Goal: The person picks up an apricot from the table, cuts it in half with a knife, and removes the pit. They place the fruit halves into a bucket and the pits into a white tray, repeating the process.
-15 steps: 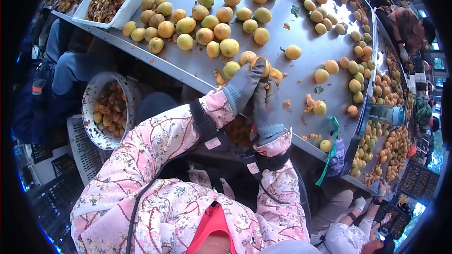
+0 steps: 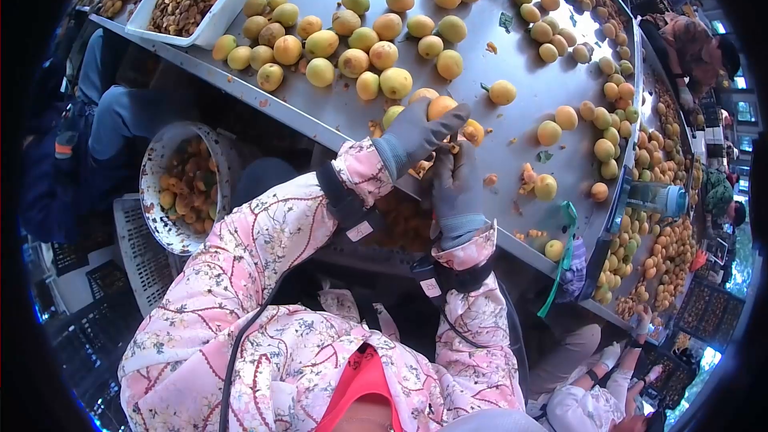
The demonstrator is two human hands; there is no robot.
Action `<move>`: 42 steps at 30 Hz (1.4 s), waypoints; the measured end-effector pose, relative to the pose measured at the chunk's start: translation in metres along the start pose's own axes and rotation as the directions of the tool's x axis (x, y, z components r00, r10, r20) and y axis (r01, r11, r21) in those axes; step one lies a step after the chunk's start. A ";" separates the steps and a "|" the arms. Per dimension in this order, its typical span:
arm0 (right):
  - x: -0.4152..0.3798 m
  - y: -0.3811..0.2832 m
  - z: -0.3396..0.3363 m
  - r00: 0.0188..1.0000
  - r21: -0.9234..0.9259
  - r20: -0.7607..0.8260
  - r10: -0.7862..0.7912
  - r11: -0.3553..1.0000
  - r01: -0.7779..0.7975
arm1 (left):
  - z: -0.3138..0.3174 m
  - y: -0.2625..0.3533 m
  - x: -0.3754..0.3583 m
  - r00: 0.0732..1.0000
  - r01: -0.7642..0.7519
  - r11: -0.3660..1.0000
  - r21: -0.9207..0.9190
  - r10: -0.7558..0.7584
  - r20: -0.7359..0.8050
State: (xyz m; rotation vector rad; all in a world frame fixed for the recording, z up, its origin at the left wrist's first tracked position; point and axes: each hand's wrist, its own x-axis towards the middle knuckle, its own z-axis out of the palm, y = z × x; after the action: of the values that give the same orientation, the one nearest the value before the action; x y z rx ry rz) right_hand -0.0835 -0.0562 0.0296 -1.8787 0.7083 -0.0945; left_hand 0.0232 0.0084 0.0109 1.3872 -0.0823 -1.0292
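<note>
My left hand [image 2: 420, 132], in a dark grey glove, is closed around a yellow-orange apricot [image 2: 442, 107] over the metal table's near edge. My right hand [image 2: 456, 180], gloved alike, is just to the right and below, almost touching it. Its fingers are pinched together, and what they hold is too small and hidden to name. Orange-brown scraps [image 2: 422, 168] show between the hands. Beyond the fingers lies another apricot [image 2: 474, 131]. Close to my left hand, an apricot [image 2: 392, 116] is partly covered by the glove.
Many apricots [image 2: 322, 43] lie on the metal table [image 2: 376, 116]. A white tray [image 2: 210, 30] of pits stands at the far left. Below the edge is a white bucket [image 2: 152, 180] of apricot pieces. A green strap [image 2: 566, 260] hangs at right. A co-worker [image 2: 588, 396] sits lower right.
My hands have drawn slightly apart. The apricot, earlier between both hands, is now in my left hand, shifted a little left. Scraps have come into view beneath it.
</note>
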 end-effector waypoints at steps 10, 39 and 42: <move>0.009 0.017 -0.014 0.967 0.387 0.045 -0.249 0.897 0.213 | 0.007 -0.004 -0.016 0.979 -0.201 0.964 0.175 0.203 0.009; -0.005 0.012 -0.017 0.992 0.431 0.064 -0.105 0.900 0.068 | 0.015 -0.002 -0.018 0.958 -0.222 0.955 0.197 0.175 0.229; -0.005 0.000 -0.040 0.960 0.655 0.267 0.078 0.717 -0.241 | 0.016 0.004 -0.024 0.962 -0.165 0.980 0.114 0.134 0.238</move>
State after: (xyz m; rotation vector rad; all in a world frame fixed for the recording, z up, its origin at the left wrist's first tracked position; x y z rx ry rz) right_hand -0.1028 -0.0862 0.0480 -1.0824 0.5711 -0.0246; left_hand 0.0020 0.0108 0.0308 1.3541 -0.4281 -1.0674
